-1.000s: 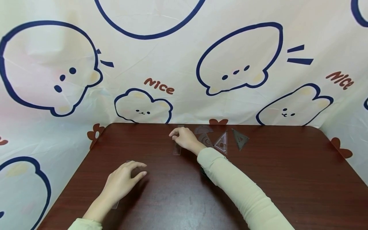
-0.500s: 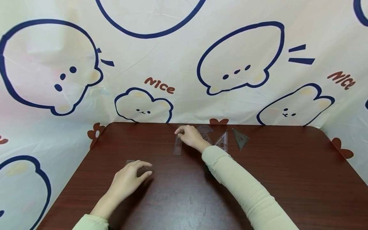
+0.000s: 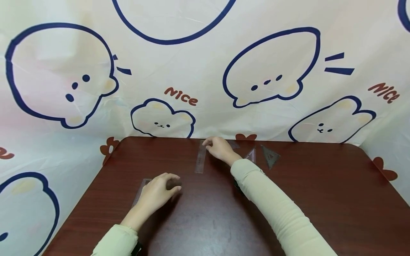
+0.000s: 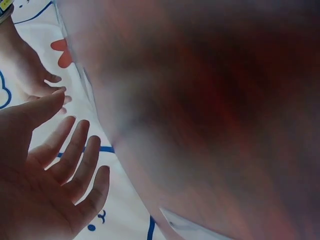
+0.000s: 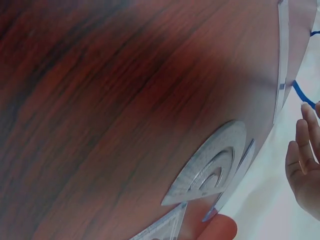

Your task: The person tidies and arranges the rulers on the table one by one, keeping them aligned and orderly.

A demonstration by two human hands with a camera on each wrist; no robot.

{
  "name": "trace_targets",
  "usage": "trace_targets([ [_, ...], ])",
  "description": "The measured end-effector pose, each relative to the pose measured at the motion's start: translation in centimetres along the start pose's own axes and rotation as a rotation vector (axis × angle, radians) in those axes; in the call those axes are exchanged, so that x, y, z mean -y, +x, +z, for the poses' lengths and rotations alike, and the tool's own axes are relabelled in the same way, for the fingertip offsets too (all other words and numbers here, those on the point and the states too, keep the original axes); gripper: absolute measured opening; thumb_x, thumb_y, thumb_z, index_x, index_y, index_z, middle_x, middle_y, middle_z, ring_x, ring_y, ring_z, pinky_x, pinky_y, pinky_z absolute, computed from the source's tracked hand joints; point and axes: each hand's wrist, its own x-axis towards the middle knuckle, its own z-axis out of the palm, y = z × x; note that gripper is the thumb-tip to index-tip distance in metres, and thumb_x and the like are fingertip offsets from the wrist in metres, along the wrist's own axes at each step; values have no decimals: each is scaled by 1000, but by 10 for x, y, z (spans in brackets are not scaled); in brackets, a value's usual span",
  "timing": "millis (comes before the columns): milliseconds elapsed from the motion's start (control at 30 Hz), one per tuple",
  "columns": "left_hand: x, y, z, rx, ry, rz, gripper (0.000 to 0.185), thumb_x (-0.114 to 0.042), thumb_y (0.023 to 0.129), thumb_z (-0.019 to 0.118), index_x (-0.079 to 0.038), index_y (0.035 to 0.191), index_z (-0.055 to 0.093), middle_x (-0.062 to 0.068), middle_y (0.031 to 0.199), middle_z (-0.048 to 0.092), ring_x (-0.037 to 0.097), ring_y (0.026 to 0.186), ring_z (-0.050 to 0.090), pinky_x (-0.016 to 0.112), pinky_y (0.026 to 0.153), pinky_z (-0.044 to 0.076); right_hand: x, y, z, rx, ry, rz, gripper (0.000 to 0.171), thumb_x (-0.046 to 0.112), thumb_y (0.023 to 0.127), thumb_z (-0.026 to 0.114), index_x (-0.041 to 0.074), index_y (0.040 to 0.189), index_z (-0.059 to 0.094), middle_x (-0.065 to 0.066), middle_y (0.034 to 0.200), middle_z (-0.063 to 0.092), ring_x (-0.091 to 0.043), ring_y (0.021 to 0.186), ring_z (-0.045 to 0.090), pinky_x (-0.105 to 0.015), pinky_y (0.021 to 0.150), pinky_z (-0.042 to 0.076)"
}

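My right hand (image 3: 221, 149), its fingers loosely bent and holding nothing, hovers beside the upper end of a clear ruler (image 3: 200, 161) near the table's back edge. In the right wrist view a clear protractor (image 5: 200, 170) lies on the wood, with another clear flat piece (image 5: 237, 175) behind it. Farther left and nearer the front, my left hand (image 3: 157, 192) is held above the table, thumb and fingers apart. Partly hidden behind this hand lies another clear strip, like a ruler (image 3: 138, 193). The left wrist view shows the left fingers (image 4: 75, 155) spread around nothing.
Right of my right hand, a clear set square (image 3: 251, 155) is partly covered by the sleeve. Beyond it lies a darker grey set square (image 3: 270, 157). A printed cloth (image 3: 205, 71) hangs directly behind the brown table (image 3: 320, 199).
Both hands have drifted right, the right one also slightly farther back. More of both rulers shows now, while the right hand and sleeve cover more of the protractor and clear set square.
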Motion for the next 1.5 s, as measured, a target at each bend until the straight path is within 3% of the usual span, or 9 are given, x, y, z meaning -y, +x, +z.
trace_targets([
  [233,-12,19,6,21,-22,1,33,-29,89,76,-17,119,70,2,118,66,23,101,63,51,80,50,-5,4,-3,-14,-16,1,22,11,101,56,11,118,71,-7,117,66,-22,96,62,-37,84,49],
  [433,-19,29,12,31,-36,-2,36,-29,88,77,-15,120,70,1,112,65,19,93,62,49,77,49,-6,7,1,5,-28,-10,21,11,101,56,11,116,70,-6,114,66,-21,102,62,-37,89,49],
  [600,-23,36,19,31,-32,-1,36,-30,88,77,-15,120,70,3,111,66,21,97,64,49,79,50,-6,9,3,13,-42,-5,21,11,101,57,11,117,70,-6,113,67,-21,101,62,-38,88,50],
  [867,-30,44,27,-5,-102,-3,40,-26,85,80,-11,121,69,9,124,61,27,106,61,50,84,50,-6,16,0,9,-82,-35,23,11,100,58,11,120,68,-7,114,67,-21,100,63,-37,86,50],
  [1267,-41,66,35,33,-84,-29,46,-26,84,82,-9,124,67,10,122,62,29,110,60,53,87,48,-14,25,-11,31,-113,-12,27,10,99,58,7,126,64,-9,115,65,-24,102,61,-38,89,49],
  [1500,-37,69,37,49,-64,-48,51,-27,84,82,-7,128,65,13,126,59,33,118,56,56,89,47,-14,31,-7,38,-106,-6,28,8,99,58,7,126,65,-10,116,65,-25,104,62,-38,90,49],
])
